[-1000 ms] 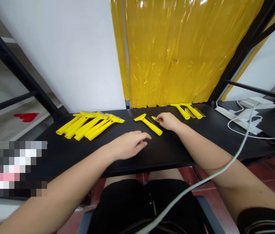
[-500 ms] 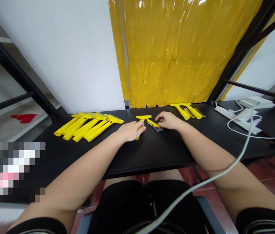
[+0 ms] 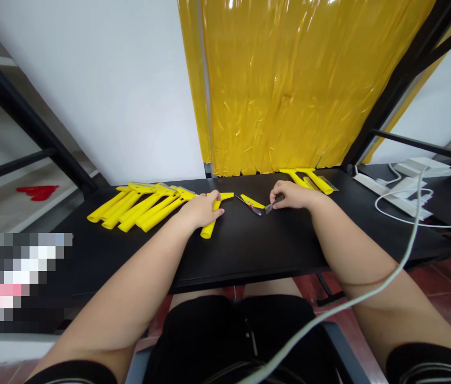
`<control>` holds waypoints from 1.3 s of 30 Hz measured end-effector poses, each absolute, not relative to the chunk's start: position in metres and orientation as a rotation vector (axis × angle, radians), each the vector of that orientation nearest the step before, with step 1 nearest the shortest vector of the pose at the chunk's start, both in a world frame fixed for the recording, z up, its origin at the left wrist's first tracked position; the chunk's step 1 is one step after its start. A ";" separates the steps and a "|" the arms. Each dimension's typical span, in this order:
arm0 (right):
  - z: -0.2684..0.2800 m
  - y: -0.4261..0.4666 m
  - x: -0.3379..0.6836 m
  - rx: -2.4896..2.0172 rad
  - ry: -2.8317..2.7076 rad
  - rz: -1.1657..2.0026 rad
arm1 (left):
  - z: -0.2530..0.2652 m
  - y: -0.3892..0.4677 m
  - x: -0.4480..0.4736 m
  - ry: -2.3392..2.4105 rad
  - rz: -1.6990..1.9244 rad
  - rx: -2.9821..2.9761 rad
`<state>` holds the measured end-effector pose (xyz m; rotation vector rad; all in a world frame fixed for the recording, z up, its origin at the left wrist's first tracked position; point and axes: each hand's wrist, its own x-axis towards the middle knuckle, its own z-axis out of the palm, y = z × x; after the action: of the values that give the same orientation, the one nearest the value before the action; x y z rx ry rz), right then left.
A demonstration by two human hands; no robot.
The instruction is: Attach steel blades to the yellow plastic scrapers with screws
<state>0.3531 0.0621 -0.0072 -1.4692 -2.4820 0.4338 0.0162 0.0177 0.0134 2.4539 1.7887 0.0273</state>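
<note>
My left hand (image 3: 204, 209) is closed round a yellow scraper (image 3: 208, 230), whose wide head points to the right and whose hollow handle end faces me. The thumb and fingertips of my right hand (image 3: 294, 195) pinch a thin metal blade (image 3: 268, 208), held low over the black tabletop. Between the hands lies a flat yellow strip (image 3: 252, 200). Alongside it rests a slim metallic tool (image 3: 256, 211) with a touch of red; its kind is unclear. Left of my left hand, several yellow scrapers (image 3: 141, 209) with metal edges lie in an overlapping row.
More yellow scraper handles (image 3: 316, 181) lie at the back right, with clear-looking flat pieces beside them. White power strips (image 3: 393, 194) occupy the right end. A pale cable (image 3: 369, 292) hangs across my right arm. Black frame posts (image 3: 397, 80) and a yellow plastic curtain (image 3: 281, 96) stand behind.
My left hand has moved left with the scraper, and the scraper's handle has swung into view. My right hand has shifted slightly right, and a blade now shows in its fingertips.
</note>
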 end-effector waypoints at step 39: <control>-0.021 0.053 0.299 -0.934 -1.600 1.271 | 0.016 0.028 -0.004 1.327 0.402 2.605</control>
<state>0.2993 0.0526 -0.0212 -0.9344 -1.5997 1.2708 -0.0043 0.0280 0.0164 2.6050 1.3266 0.4016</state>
